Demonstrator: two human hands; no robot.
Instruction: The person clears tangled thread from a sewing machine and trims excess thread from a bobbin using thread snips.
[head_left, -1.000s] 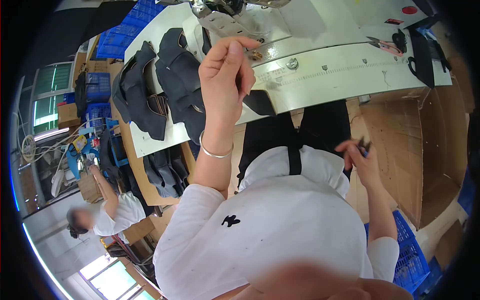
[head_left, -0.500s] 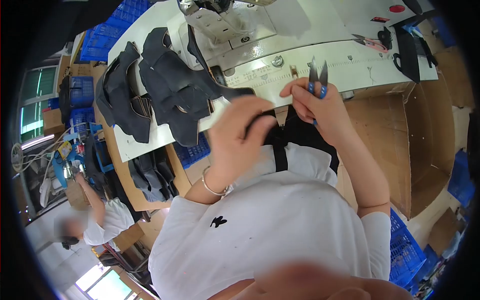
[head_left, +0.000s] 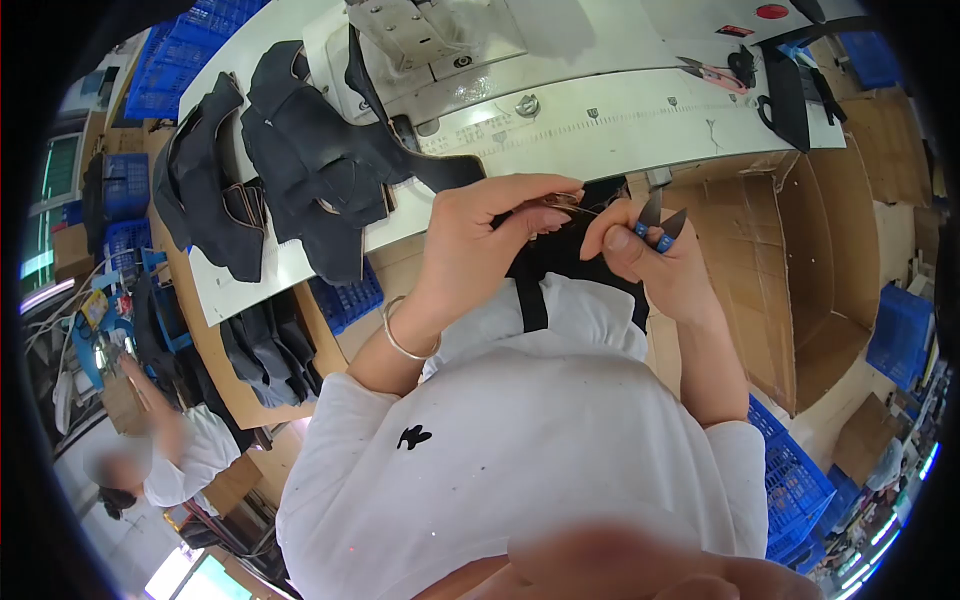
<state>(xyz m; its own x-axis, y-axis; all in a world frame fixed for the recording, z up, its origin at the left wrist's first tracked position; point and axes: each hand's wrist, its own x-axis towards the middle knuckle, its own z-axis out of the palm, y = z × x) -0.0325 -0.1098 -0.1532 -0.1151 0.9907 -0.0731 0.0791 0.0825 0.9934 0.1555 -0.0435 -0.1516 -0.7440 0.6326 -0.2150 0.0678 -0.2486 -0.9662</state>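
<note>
My left hand (head_left: 470, 245), with a bangle on its wrist, is raised in front of the table edge. Its thumb and fingers close on a small brass-coloured metal piece (head_left: 562, 203), too small to name surely. Close beside it on the right, my right hand (head_left: 670, 275) grips blue-handled thread snips (head_left: 651, 210), blades pointing up and apart. The right thumb and forefinger meet near the metal piece, with what looks like a thin thread between the hands. Dark cut fabric pieces (head_left: 320, 150) lie on the table left of my hands.
A sewing machine (head_left: 410, 35) stands on the white table (head_left: 560, 150). Pink-handled snips (head_left: 715, 76) lie at its right. An open cardboard box (head_left: 740, 290) stands below right, with blue crates (head_left: 790, 480) nearby. Another person (head_left: 195, 455) sits at far left.
My left hand has moved right and now pinches a brass-coloured piece; a similar piece no longer shows at the table edge. My right hand has come lower, the snips tilting right. The view has shifted.
</note>
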